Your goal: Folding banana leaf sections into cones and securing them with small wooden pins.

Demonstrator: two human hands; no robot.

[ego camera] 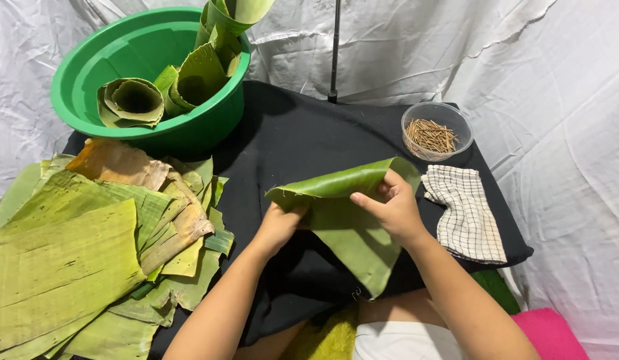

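I hold a green banana leaf piece (353, 233) over the black cloth (289, 140), its top edge curled over toward me. My left hand (277, 225) grips the leaf's left corner from underneath. My right hand (393, 207) pinches the folded upper edge on the right side, thumb on top. The leaf's lower point hangs down toward my lap.
A green basin (89, 80) with rolled leaf cones stands at the back left. A heap of flat leaf pieces (76, 253) covers the left. A clear bowl of thin sticks (435, 132) and a checked cloth (466, 210) sit right. A thin black pole (335, 50) rises behind.
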